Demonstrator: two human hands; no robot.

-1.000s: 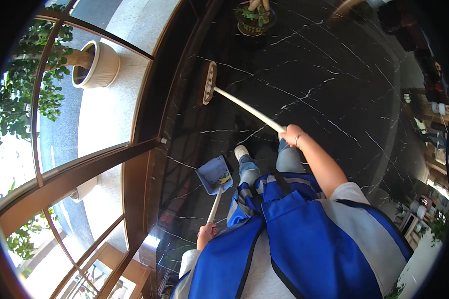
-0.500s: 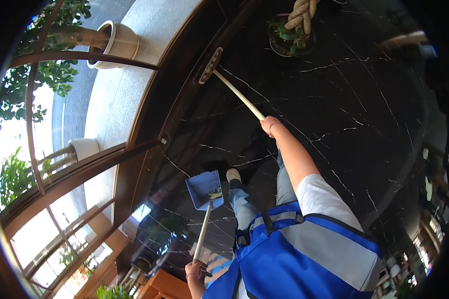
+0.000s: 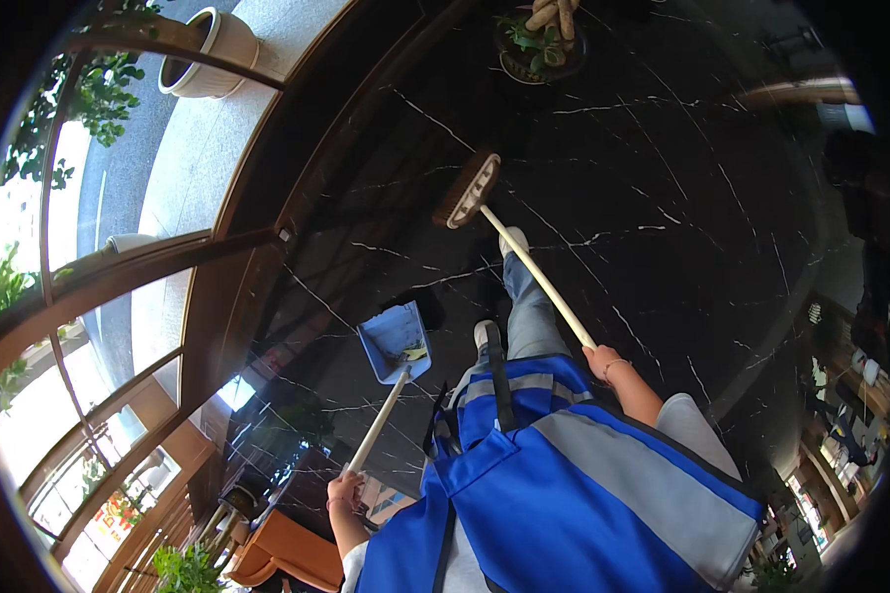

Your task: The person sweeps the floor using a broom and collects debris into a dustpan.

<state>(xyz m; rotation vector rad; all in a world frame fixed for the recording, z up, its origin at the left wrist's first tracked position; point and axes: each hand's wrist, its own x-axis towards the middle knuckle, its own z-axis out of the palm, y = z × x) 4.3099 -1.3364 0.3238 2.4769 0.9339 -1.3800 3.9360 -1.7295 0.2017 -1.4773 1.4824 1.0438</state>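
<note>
My right hand (image 3: 603, 363) grips the end of the pale handle of a broom (image 3: 473, 188). The broom's head, brown-bristled with a light top, is out ahead of my feet over the dark marble floor (image 3: 653, 287). On the left, my left hand (image 3: 344, 489) is wrapped round the pale handle of a blue dustpan (image 3: 378, 341). That pan lies to the left of my feet with its mouth facing away from me. Some yellowish-green debris (image 3: 414, 352) sits inside it, close to where the handle joins.
A potted plant with a braided trunk (image 3: 539, 49) stands on the floor far ahead. Along the left runs a wood-framed glass wall (image 3: 242, 237), with a large pale planter (image 3: 213, 59) outside. An orange-brown piece of furniture (image 3: 292, 553) is at lower left.
The broom has come away from the door-side edge, back toward me and to the right, as my right arm drew in. One foot has stepped forward. My left hand keeps hold of the dustpan.
</note>
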